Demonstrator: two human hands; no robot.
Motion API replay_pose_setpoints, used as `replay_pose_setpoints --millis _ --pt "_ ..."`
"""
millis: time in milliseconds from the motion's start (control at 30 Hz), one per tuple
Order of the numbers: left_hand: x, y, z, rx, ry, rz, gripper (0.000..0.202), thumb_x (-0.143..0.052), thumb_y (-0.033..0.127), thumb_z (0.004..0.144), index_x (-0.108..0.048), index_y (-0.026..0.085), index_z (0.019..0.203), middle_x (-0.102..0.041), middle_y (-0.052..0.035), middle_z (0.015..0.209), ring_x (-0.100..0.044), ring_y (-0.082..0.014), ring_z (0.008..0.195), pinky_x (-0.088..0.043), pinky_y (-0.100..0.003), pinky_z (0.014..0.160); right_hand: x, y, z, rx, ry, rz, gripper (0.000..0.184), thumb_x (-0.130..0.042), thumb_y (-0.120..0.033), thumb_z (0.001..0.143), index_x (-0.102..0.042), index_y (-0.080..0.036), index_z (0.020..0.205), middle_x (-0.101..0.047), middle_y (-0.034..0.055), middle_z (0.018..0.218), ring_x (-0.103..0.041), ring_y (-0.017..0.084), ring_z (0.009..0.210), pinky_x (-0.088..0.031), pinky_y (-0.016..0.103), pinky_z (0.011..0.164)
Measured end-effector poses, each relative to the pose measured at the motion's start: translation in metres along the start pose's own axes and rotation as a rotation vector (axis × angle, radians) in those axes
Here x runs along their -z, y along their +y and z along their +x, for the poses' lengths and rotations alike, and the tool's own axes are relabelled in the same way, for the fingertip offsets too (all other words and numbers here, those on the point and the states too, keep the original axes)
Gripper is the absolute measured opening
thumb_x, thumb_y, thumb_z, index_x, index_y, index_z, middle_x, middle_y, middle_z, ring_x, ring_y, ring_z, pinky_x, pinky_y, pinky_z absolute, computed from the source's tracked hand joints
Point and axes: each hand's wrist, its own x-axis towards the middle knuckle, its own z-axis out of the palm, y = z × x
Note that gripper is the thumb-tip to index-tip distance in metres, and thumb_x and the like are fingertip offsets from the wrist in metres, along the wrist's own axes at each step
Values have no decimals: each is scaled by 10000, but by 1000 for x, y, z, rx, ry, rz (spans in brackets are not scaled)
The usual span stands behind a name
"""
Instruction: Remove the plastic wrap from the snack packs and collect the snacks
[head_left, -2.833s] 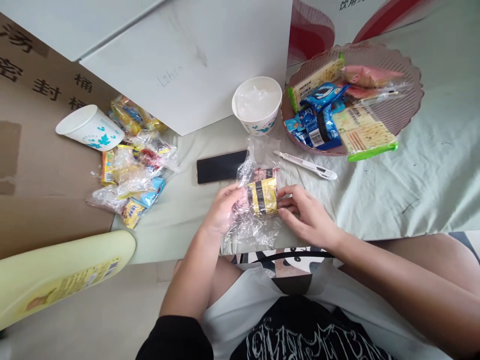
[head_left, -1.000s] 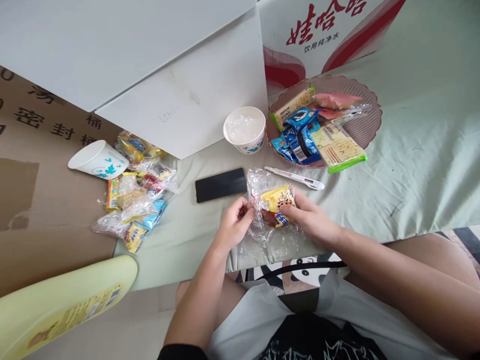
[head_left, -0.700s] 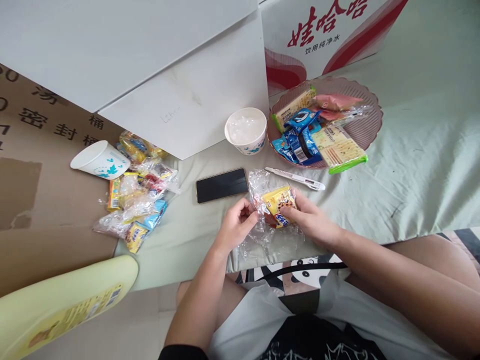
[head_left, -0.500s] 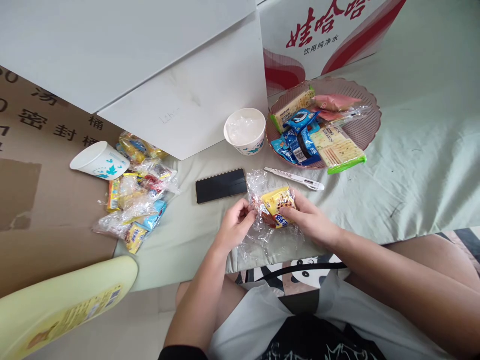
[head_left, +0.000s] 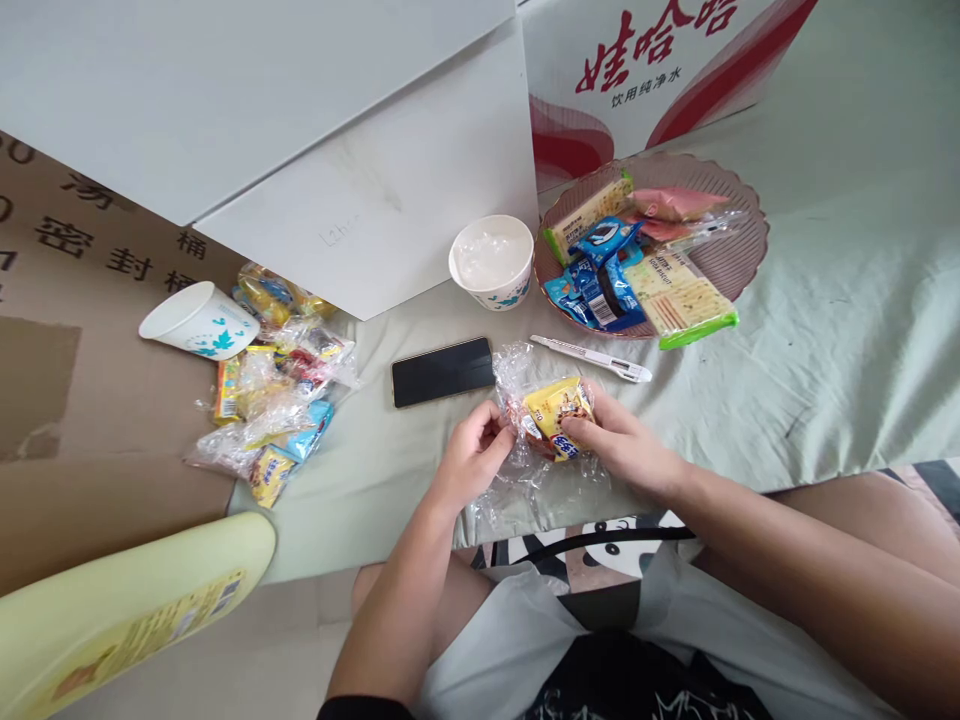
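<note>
A clear plastic bag [head_left: 525, 475] lies crumpled on the pale green cloth [head_left: 825, 330] in front of me. Inside it sits a yellow snack packet [head_left: 556, 415] with a blue label. My right hand [head_left: 622, 450] pinches that packet through the film from the right. My left hand [head_left: 472, 460] has its fingers closed on the bag's left edge, close to the packet.
A black phone [head_left: 441, 370] and a white pen [head_left: 592, 358] lie just beyond the bag. Behind them stand a paper cup [head_left: 491, 262] and a pink plate [head_left: 742, 250] of wrapped biscuits. Left: a tipped paper cup [head_left: 196, 322], a heap of bagged snacks [head_left: 274, 400], brown cardboard [head_left: 82, 400].
The packet was flipped between 2.8 s and 1 s ago, from its striped side to its yellow printed side. Since then my hands hold almost still, shifting slightly with the bag.
</note>
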Motion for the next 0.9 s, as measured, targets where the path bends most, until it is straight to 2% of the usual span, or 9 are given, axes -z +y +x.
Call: replay_pose_setpoints --millis 167,300,433,533,633,800,900 --pt "0 -4 -1 -24 -19 -5 400 -654 568 861 -516 200 785 -496 -3 718 -505 -166 725 -405 -276 659 1 0 0 13 -8 -15 298 -601 -406 878 -524 -208 1087 -662 52 1021 -617 215 913 -533 381 838" --pt "-1 -5 -3 -26 -21 24 370 -634 537 883 -506 206 776 -489 0 712 -490 -162 691 -433 -297 706 1 1 -2 44 2 -94 278 -595 -399 876 -530 -207 1068 -649 49 981 -605 218 896 -533 379 807" --pt "-1 -8 -4 -45 -24 44 321 -619 508 903 -575 199 829 -536 -10 734 -482 -154 655 -447 -310 717 2 2 -4 71 8 -167 220 -589 -381 881 -536 -210 1009 -643 39 943 -599 211 862 -520 370 787" --pt "1 -11 -1 -53 -22 -14 326 -647 502 890 -602 189 808 -546 -13 728 -483 -149 658 -433 -295 689 1 3 -4 43 3 -97 228 -613 -384 870 -553 -210 1005 -656 35 942 -606 207 862 -518 360 784" --pt "3 -12 4 -25 -3 -209 363 -710 504 835 -580 182 730 -525 -2 685 -466 -130 637 -387 -260 616 -1 2 -3 -45 1 132 288 -658 -379 846 -581 -214 1069 -696 31 988 -642 205 903 -529 349 823" --pt "8 6 4 47 -15 -760 422 -815 411 672 -458 189 647 -455 28 616 -439 -101 561 -360 -229 539 -2 -3 1 -156 117 572 360 -750 -376 743 -618 -235 1047 -742 9 965 -694 199 839 -553 322 771" --pt "16 19 0 9 -6 -974 506 -789 352 650 -312 189 608 -325 52 580 -347 -80 502 -359 -225 511 3 -7 2 -202 32 733 430 -765 -455 716 -634 -233 1061 -750 24 958 -709 215 816 -562 331 714"
